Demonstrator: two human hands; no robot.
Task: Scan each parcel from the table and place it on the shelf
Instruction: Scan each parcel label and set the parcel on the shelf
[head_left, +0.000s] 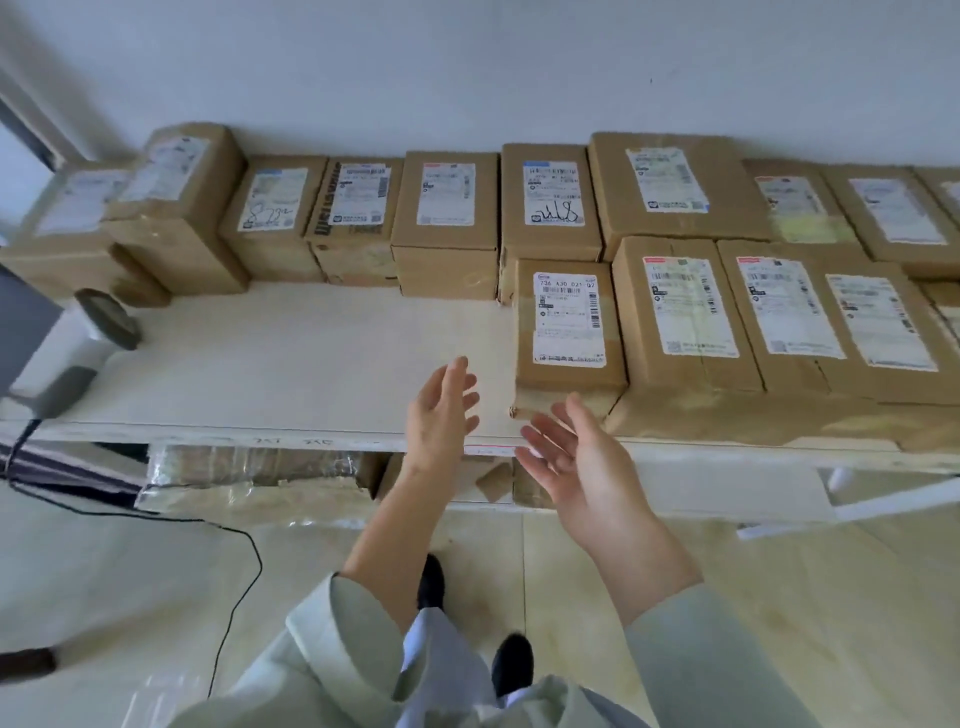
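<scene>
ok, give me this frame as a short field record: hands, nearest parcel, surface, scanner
left hand: open, empty, palm facing right
right hand: open, empty, palm up
nearest parcel: brown cardboard box with white shipping label, front row, upright, just beyond both hands, not touched
surface: white shelf board, bare on its left front, boxes along the back and right
scanner: grey handheld barcode scanner, left end, lying unheld

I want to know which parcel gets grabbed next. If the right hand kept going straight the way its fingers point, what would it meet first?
Most likely the near corner of the parcel with the 736 label. The right hand, open and empty, points up and slightly left toward that box's front face. Depth is hard to judge, so it may pass just left of it.
</scene>
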